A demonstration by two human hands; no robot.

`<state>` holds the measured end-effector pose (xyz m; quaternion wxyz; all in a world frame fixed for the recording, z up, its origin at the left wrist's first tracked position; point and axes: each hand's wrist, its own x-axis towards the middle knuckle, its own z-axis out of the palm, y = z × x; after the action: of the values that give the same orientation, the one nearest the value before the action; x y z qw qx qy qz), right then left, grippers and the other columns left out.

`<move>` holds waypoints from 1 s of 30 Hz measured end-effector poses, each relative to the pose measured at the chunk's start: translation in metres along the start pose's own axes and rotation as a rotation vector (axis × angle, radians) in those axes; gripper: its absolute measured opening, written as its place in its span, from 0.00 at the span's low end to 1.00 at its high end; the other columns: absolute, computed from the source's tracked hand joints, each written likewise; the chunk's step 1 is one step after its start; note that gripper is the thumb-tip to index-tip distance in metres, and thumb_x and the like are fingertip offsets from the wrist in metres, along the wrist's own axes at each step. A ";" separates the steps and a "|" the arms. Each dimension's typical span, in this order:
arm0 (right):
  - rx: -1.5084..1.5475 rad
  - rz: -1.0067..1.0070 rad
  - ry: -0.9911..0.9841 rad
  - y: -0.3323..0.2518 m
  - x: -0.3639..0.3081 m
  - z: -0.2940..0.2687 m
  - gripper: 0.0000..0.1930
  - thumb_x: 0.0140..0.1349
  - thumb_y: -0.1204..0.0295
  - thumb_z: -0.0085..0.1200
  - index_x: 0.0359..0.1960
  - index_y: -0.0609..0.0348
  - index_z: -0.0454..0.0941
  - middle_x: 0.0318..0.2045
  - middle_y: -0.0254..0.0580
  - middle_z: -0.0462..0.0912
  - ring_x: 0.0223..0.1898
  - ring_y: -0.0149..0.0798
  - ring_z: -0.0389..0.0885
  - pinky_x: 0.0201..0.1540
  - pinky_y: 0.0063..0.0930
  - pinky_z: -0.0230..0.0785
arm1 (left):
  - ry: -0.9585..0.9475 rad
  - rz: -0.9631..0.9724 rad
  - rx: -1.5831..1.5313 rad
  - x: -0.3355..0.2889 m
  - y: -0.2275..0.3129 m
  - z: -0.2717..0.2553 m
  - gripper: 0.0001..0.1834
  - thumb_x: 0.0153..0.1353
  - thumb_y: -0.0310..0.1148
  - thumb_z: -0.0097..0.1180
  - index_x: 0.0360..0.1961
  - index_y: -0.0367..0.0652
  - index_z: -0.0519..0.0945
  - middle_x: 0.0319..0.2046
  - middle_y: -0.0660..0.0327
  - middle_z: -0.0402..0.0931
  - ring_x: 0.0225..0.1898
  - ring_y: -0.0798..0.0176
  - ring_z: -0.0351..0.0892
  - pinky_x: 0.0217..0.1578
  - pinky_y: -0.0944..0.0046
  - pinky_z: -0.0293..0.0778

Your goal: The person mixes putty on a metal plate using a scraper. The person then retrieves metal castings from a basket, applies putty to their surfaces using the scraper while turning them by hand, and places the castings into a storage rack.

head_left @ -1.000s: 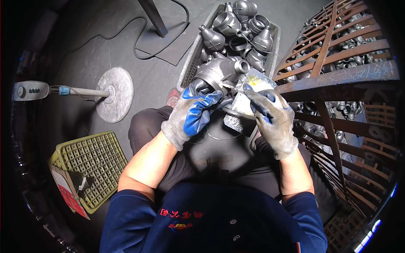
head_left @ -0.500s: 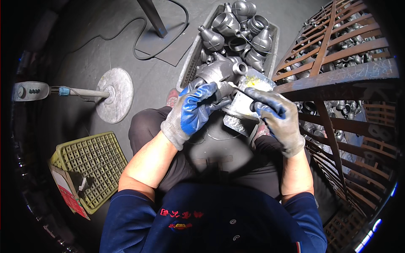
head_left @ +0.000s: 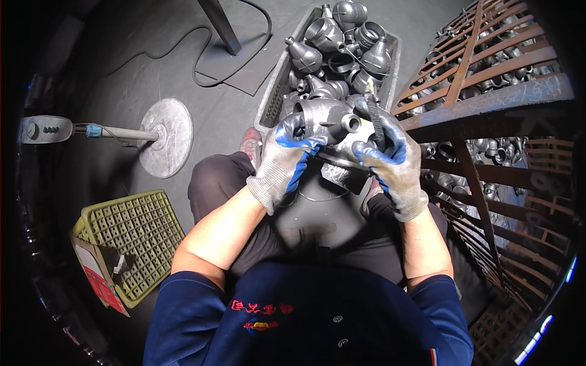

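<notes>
My left hand (head_left: 282, 161), in a grey glove with a blue coated palm, grips a grey metal pipe fitting (head_left: 328, 120) by its left side. The fitting has a wide threaded end toward the left and a small round opening facing right. My right hand (head_left: 390, 158), in a matching worn glove, is curled at the fitting's right side around a dark rod-shaped tool (head_left: 377, 125). The tool's tip and exact kind are hidden by the fingers. Beneath the fitting is a block-like metal stand (head_left: 345, 177), partly covered by my hands.
Beyond my hands stands a grey crate (head_left: 268, 100) heaped with similar fittings (head_left: 323, 35). Rusty barred cages (head_left: 482, 125) holding more metal parts rise at the right. At left are a round-based stand (head_left: 166, 137), a yellow-green crate (head_left: 137, 238) and a cable (head_left: 198, 61) on the floor.
The fitting has turned and come slightly nearer, its small opening now facing me more. My right hand has moved left against it, and the thin tool has swung upright, away from the fitting's opening.
</notes>
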<state>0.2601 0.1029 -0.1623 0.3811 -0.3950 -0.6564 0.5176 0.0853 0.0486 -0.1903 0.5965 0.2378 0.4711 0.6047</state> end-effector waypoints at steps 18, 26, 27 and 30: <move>-0.257 -0.159 -0.050 -0.005 0.001 0.008 0.22 0.47 0.77 0.64 0.47 0.65 0.76 0.46 0.44 0.78 0.44 0.29 0.76 0.47 0.23 0.68 | 0.031 -0.013 0.100 0.001 -0.009 -0.008 0.14 0.54 0.22 0.57 0.44 0.43 0.76 0.20 0.72 0.71 0.14 0.82 0.60 0.11 0.78 0.52; -0.291 -0.230 -0.008 -0.004 0.005 0.007 0.17 0.49 0.79 0.62 0.43 0.66 0.78 0.41 0.42 0.81 0.42 0.29 0.77 0.45 0.23 0.69 | -0.228 0.754 1.146 0.005 0.002 -0.013 0.29 0.50 0.26 0.58 0.57 0.41 0.68 0.47 0.53 0.73 0.42 0.50 0.74 0.42 0.53 0.72; -0.217 -0.134 0.003 -0.006 0.004 0.006 0.17 0.47 0.78 0.62 0.41 0.64 0.79 0.38 0.42 0.80 0.39 0.31 0.77 0.44 0.24 0.69 | -0.237 0.790 1.192 0.005 0.000 -0.012 0.26 0.50 0.26 0.60 0.53 0.40 0.71 0.45 0.52 0.73 0.42 0.49 0.74 0.40 0.55 0.73; -0.065 0.048 0.027 -0.007 0.005 0.005 0.15 0.44 0.76 0.63 0.37 0.59 0.81 0.32 0.41 0.80 0.34 0.36 0.77 0.42 0.26 0.68 | -0.284 1.086 1.319 0.004 0.010 -0.010 0.23 0.49 0.27 0.61 0.49 0.39 0.74 0.44 0.51 0.74 0.42 0.49 0.75 0.40 0.58 0.74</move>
<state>0.2527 0.1047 -0.1559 0.3642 -0.4299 -0.6580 0.4996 0.0709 0.0511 -0.1869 0.0186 0.8006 0.4680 0.3737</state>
